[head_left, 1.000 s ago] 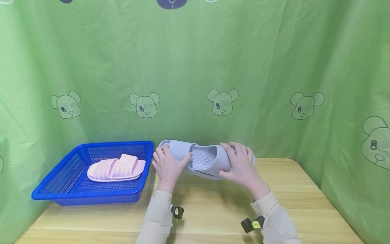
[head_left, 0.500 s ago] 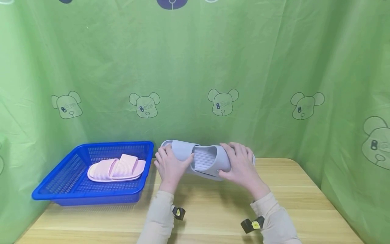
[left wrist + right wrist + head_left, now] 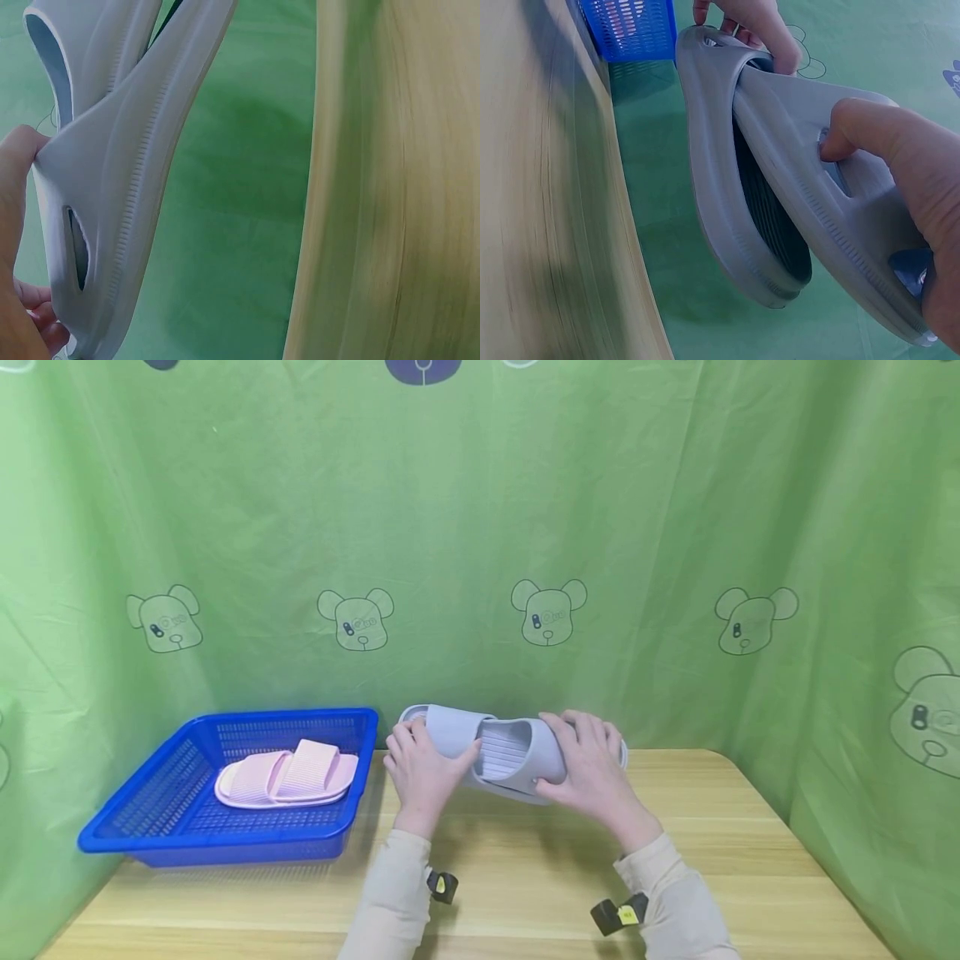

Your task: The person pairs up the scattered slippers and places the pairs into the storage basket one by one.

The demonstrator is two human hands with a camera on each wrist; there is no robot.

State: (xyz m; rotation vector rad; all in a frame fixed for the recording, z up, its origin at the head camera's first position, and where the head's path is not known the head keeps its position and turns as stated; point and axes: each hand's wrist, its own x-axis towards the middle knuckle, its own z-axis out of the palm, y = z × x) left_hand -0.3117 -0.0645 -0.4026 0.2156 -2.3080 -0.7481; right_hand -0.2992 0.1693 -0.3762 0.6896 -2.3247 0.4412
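Two light grey slippers are held over the table, one partly tucked into the other. My left hand (image 3: pixel 423 772) grips the left slipper (image 3: pixel 453 727) by its strap, thumb on the upper edge and fingers around the toe end. My right hand (image 3: pixel 596 772) grips the right slipper (image 3: pixel 542 752) at its strap, and in the right wrist view the thumb (image 3: pixel 855 131) presses at a slot in its side. That same view shows the two soles spread apart in a V at one end. From the left wrist, a slotted strap side (image 3: pixel 112 172) is visible.
On the left of the wooden table (image 3: pixel 712 843) stands a blue plastic basket (image 3: pixel 247 839). A pair of pink slippers (image 3: pixel 307 777) lies inside it. Green curtain (image 3: pixel 465 527) with bear-head prints hangs behind and at both sides.
The left hand and its slipper have shifted slightly right, pushing further into the right slipper. The right hand stays nearly still.
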